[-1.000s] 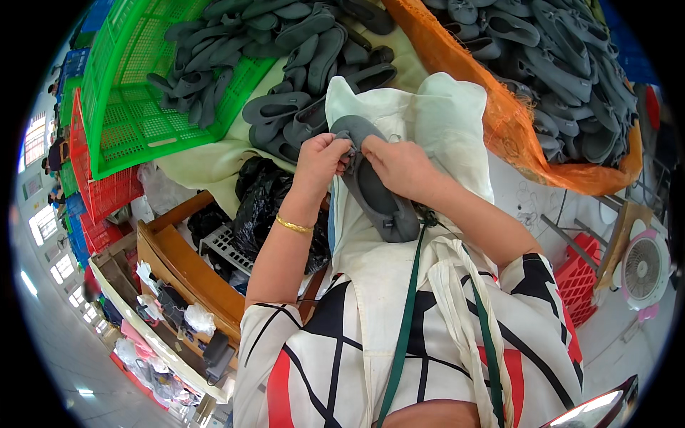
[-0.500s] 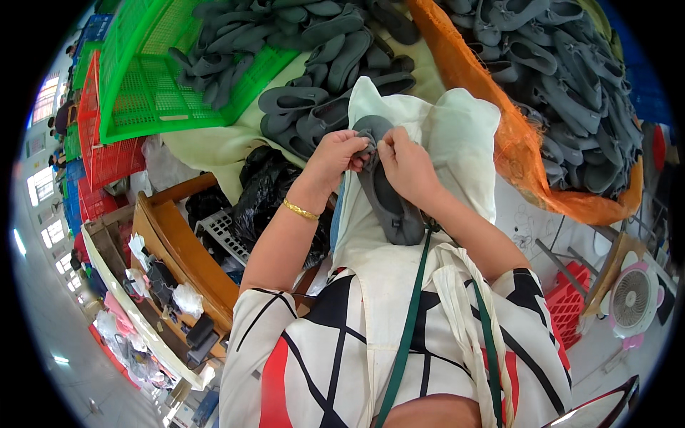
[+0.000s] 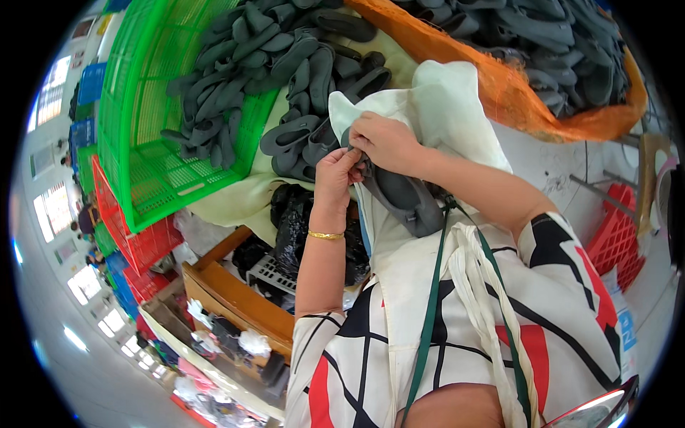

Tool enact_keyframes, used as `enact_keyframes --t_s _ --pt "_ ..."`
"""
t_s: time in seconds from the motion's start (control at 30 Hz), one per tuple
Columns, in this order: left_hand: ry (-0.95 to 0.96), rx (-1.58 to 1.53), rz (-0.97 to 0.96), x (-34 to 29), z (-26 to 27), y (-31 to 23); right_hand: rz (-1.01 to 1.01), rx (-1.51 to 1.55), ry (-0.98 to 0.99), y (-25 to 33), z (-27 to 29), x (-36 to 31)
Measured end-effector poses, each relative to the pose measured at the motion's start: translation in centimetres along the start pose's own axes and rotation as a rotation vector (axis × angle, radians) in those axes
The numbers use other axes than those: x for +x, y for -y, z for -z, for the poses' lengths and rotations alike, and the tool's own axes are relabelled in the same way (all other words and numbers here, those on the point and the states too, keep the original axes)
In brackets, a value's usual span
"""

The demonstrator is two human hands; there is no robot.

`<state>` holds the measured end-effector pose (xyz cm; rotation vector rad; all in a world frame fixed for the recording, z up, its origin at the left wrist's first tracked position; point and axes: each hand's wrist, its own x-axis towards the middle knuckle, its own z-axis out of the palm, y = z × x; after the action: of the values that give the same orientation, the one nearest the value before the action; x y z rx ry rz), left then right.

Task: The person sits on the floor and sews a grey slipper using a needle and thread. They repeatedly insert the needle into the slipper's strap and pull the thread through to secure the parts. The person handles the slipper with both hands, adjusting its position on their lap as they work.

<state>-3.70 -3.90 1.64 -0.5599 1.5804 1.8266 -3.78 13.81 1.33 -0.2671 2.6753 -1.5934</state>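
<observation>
A dark grey slip-on shoe (image 3: 408, 201) lies on the white cloth (image 3: 449, 93) over my lap, its rounded near end pointing toward me. My left hand (image 3: 337, 170), with a gold bracelet at the wrist, pinches the shoe's far end from the left. Over that same end, my right hand (image 3: 385, 145) has its fingers bent and closed on the material. Both hands hide most of the far end, so I cannot make out any small piece between the fingertips.
Many grey shoes (image 3: 289, 139) spill from a green crate (image 3: 153, 164) at the far left. More fill an orange sack (image 3: 514, 93) at the far right. Left of me are a black plastic bag (image 3: 291, 214) and a wooden drawer unit (image 3: 246, 292). A red crate (image 3: 614, 239) stands at right.
My right hand has shifted from the shoe's right side up over its far end, now beside my left fingers. The shoe is tilted more to the left at its far end. The view has turned.
</observation>
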Motion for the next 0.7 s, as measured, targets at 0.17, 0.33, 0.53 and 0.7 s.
enact_keyframes --t_s 0.17,0.33,0.53,0.7 --pt "-0.025 0.031 -0.016 -0.2 -0.7 -0.1 -0.438 0.657 0.07 -0.3 0.9 3.4" --pt "-0.042 0.062 -0.051 -0.4 -0.4 -0.1 -0.646 0.987 0.226 -1.0 5.9 1.8" --pt "-0.036 0.096 -0.072 -0.6 -1.1 -0.5 -0.497 1.355 -0.866 -10.6 16.1 3.2" --pt "-0.046 0.111 -0.102 -0.6 -1.4 -0.2 -0.203 0.509 -0.29 -6.6 10.4 0.3"
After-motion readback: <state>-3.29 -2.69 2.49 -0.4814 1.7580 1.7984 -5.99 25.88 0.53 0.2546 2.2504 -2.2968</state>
